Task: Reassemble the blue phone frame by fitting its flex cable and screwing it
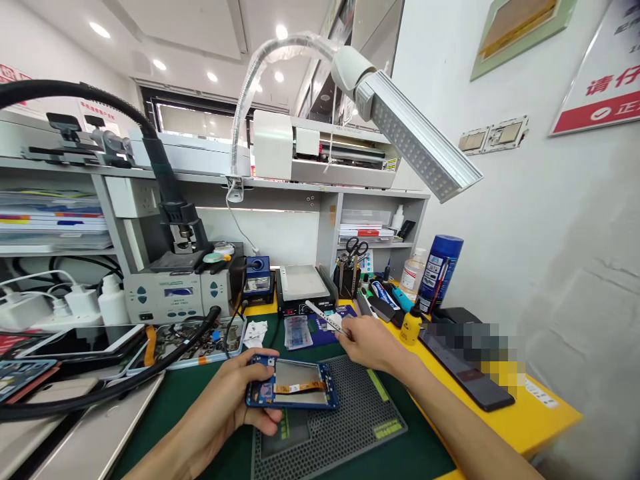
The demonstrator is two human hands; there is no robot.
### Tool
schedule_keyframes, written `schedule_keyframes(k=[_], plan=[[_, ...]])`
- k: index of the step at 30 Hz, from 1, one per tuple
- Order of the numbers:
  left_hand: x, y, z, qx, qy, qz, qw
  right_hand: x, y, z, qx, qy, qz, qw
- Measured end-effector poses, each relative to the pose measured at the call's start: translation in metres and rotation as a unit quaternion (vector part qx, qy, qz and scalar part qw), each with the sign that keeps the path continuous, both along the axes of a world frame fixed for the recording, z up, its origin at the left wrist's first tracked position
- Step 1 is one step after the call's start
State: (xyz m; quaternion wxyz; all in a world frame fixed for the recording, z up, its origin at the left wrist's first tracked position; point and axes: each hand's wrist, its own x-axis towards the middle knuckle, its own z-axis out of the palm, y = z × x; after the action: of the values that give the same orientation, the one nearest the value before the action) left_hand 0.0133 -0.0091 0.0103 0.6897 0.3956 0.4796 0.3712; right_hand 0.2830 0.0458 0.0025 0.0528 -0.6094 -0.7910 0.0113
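Close above the grey perforated work mat (345, 433), my left hand (235, 390) grips a blue phone frame (327, 380) by its left end, thumb on top and fingers beneath. An orange flex cable (300, 387) runs lengthwise across the frame's open middle. My right hand (367, 340) is closed on a slim white tool (320, 313) with small dark marks along it; its exact kind is not clear. The tool points up and left, over a small clear plastic box (298, 332) and a purple-blue pad (320, 333). The two hands are apart.
Behind stand a hot-air station (175, 293), a blue soldering unit (257, 277) and a flat heating plate (305, 283). At right are a yellow bottle (411, 327), a blue spray can (440, 273) and a dark phone (465, 367). A black hose (165, 353) crosses the left side.
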Motion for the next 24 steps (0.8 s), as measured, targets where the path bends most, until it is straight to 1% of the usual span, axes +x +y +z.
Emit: schedule_keyframes(k=[3,10,15,24], plan=[[0.0,0.0,0.002,-0.012,-0.002,-0.008,1.0,-0.001,0.0,0.001,0.014,-0.019,0.007,1.0],[0.001,0.0,0.001,-0.004,-0.006,-0.017,1.0,0.001,0.001,0.002,0.031,-0.037,0.001,0.999],[0.001,0.0,0.001,-0.004,0.0,-0.013,1.0,0.006,0.002,0.003,0.021,-0.029,-0.003,0.999],[0.002,0.0,0.003,-0.004,0.017,-0.008,1.0,0.012,0.004,0.002,-0.016,0.016,-0.004,1.0]])
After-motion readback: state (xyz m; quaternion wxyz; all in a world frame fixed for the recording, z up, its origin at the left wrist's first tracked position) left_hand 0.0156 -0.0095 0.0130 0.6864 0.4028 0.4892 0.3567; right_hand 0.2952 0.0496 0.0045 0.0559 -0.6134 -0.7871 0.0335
